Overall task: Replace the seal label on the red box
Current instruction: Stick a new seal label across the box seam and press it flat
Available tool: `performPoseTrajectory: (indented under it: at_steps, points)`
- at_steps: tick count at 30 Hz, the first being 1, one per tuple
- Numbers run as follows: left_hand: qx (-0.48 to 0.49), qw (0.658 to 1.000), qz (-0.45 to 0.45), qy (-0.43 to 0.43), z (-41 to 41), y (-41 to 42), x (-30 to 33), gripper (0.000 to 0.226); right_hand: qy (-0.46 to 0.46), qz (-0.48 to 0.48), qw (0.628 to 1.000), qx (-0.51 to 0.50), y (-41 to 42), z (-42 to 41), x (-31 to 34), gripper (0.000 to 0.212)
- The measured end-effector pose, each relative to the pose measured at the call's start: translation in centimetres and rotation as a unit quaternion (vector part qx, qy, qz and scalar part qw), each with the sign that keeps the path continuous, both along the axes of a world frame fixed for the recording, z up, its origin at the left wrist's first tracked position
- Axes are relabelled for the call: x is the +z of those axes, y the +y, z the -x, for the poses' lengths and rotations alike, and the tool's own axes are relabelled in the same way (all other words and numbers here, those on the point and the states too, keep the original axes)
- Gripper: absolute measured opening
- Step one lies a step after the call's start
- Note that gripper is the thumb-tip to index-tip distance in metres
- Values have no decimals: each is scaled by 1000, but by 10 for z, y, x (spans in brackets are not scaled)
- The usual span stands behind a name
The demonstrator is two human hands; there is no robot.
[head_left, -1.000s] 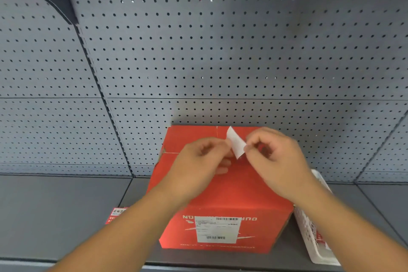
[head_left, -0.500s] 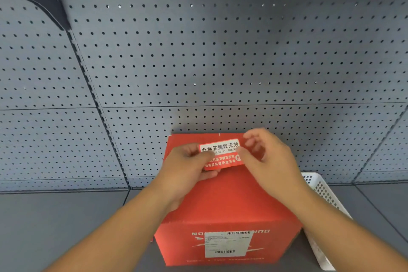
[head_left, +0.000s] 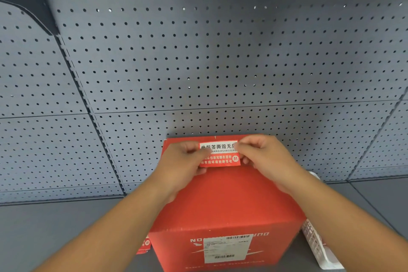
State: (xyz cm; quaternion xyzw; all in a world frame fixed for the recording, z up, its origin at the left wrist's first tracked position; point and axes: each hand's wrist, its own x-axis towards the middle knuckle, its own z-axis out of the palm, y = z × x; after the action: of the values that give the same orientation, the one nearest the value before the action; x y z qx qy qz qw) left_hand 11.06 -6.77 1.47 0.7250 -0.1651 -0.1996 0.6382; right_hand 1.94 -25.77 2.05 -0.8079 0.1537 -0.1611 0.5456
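Head view | your left hand (head_left: 183, 165) and right hand (head_left: 262, 159) each pinch one end of the seal label (head_left: 219, 157), held taut | label sits over the far top edge of the red box (head_left: 220, 205), between your hands | lower it level across the flap seam, then press outward from the middle.

Even, dimmish light; wide-angle bend at edges; slight blur top left, soft shadows.
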Motion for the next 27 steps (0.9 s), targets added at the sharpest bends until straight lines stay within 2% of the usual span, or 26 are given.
performPoseTrajectory:
  at_steps: [5,8,15,20,27]
  points:
    - [24,996,-34,-74,-11,-10,4,13,21,20,1000,-11,-6,-11,2,18]
    - [22,986,-79,-145,-21,-15,4,21,44,79,996,-18,-11,-19,3,23]
    - [-14,932,-199,-303,-24,-19,-8,21,85,237,968,-8,-15,-26,-8,25]
    - [-14,903,-236,-358,-20,-17,-23,24,93,323,942,-4,-10,-24,-24,26]
    - [-22,887,-244,-390,-20,-19,-37,26,74,364,928,-14,-8,-21,-29,23]
